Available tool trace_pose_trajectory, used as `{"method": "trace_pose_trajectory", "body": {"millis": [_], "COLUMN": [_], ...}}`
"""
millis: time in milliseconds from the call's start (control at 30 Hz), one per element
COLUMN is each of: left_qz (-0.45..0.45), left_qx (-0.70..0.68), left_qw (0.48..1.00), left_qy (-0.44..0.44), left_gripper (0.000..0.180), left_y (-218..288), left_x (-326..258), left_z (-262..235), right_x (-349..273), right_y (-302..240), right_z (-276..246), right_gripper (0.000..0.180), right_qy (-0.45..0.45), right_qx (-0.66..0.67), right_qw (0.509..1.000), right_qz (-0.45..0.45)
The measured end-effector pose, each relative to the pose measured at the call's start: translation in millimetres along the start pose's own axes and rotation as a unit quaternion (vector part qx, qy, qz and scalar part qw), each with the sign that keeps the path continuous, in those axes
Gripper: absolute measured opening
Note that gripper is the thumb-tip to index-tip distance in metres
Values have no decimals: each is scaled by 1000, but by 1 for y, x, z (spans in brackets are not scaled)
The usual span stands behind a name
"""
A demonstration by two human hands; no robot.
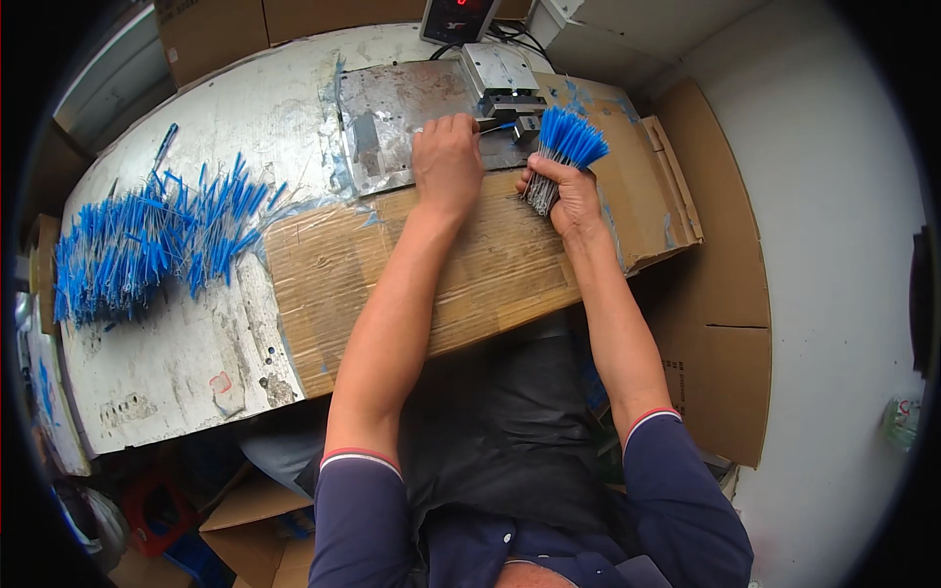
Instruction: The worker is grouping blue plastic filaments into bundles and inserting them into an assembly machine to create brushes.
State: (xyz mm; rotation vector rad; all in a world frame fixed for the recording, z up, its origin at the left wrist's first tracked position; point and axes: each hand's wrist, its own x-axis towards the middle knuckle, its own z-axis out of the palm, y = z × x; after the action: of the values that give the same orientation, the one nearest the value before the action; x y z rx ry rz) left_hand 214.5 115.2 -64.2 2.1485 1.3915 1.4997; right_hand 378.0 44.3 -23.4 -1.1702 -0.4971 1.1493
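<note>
My right hand (569,193) is wrapped round a thick bundle of thin wire pieces with blue sleeves (573,137), blue ends up and bare metal ends below the fist. Fingers curled, my left hand (448,162) is just left of a small metal fixture (526,127) on a steel plate (392,103). From its fingertips a single blue-ended wire piece (504,126) appears to reach toward the fixture; the grip itself is partly hidden by the back of the hand. A metal block (502,71) stands behind the fixture.
A large loose pile of the same wire pieces (147,245) lies on the worn white table (196,377) at the left, a pen (165,145) beside it. Cardboard (323,284) covers the table's front. A box with a red display (458,20) stands behind; a white wall (833,245) rises right.
</note>
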Motion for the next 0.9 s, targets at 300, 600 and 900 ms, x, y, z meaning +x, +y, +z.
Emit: {"method": "trace_pose_trajectory", "body": {"millis": [300, 600, 900], "left_qz": [9, 42, -46], "left_qx": [27, 107, 8], "left_qw": [1000, 992, 997], "left_qy": [-8, -60, 66], "left_gripper": [8, 17, 7], "left_y": [-2, 5, -1], "left_x": [-1, 0, 4], "left_z": [4, -3, -4], "right_x": [5, -3, 9], "right_y": [-2, -4, -11], "right_z": [-14, -6, -2], "right_gripper": [12, 13, 10], "right_qy": [-16, -3, -29], "right_qx": [-53, -112, -179], "right_qw": [998, 993, 983], "right_qz": [36, 23, 42]}}
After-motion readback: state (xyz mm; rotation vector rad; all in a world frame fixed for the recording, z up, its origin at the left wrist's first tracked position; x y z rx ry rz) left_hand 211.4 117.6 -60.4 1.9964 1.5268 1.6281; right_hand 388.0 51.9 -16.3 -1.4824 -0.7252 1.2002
